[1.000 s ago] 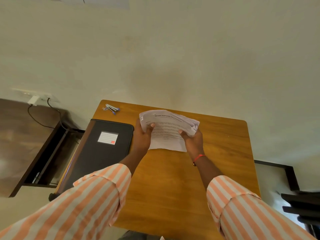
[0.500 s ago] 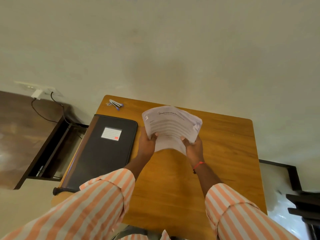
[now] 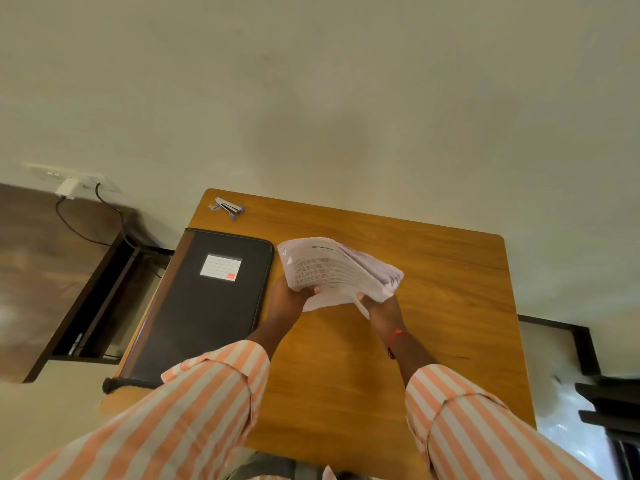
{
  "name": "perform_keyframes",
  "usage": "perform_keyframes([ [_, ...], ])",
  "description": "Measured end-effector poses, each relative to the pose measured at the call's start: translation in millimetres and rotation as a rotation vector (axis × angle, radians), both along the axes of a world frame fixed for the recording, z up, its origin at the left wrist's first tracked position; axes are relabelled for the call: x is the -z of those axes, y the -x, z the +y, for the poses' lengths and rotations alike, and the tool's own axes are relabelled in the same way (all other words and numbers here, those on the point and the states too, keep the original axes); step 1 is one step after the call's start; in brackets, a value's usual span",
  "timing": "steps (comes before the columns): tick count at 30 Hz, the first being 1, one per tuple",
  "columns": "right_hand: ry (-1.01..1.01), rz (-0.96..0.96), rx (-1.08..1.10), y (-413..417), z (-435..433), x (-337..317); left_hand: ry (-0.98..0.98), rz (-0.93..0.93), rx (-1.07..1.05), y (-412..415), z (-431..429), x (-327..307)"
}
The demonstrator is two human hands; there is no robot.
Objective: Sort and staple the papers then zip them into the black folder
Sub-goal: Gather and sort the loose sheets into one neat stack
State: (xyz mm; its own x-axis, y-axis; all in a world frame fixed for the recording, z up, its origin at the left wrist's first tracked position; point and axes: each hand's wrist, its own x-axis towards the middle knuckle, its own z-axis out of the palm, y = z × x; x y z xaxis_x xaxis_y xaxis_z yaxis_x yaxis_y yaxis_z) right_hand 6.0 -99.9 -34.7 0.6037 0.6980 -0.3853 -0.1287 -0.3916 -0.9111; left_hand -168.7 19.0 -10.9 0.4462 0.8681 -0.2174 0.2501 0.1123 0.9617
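A stack of printed white papers (image 3: 332,268) is held above the middle of the wooden table (image 3: 450,289), bent and fanned at its right edge. My left hand (image 3: 289,303) grips the stack's near left corner, thumb on top. My right hand (image 3: 382,311) grips the near right corner, with one lower sheet hanging down between the hands. The black zip folder (image 3: 207,306), closed, with a white label, lies flat on the table's left side. A small stapler (image 3: 227,205) with blue parts lies at the far left corner of the table.
The table stands against a pale wall. A dark wooden shelf unit (image 3: 69,278) with cables and a wall socket is to the left. Dark furniture (image 3: 609,403) stands at the right edge. The right half of the table (image 3: 450,289) is bare wood.
Both hands have slid from the sides of the stack toward its near edge, and the papers now bend and fan out more at the right.
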Motion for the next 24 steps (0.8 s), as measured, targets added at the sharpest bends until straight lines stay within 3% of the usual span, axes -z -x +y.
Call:
perform_keyframes([
  [7,0.022,0.06,-0.077,-11.0,-3.2,-9.9,-0.023,0.202,0.208,0.1,19.3,3.3],
  [11,-0.105,0.092,-0.153,-25.1,-6.1,-44.2,0.058,0.158,0.415,10.1,34.6,-18.0],
  [18,-0.255,0.031,0.053,-42.6,23.7,-108.6,0.364,0.077,0.704,28.9,49.5,-62.4],
  [24,-0.236,-0.122,0.156,-45.2,42.0,-123.1,0.354,0.06,0.754,26.9,46.2,-76.2],
])
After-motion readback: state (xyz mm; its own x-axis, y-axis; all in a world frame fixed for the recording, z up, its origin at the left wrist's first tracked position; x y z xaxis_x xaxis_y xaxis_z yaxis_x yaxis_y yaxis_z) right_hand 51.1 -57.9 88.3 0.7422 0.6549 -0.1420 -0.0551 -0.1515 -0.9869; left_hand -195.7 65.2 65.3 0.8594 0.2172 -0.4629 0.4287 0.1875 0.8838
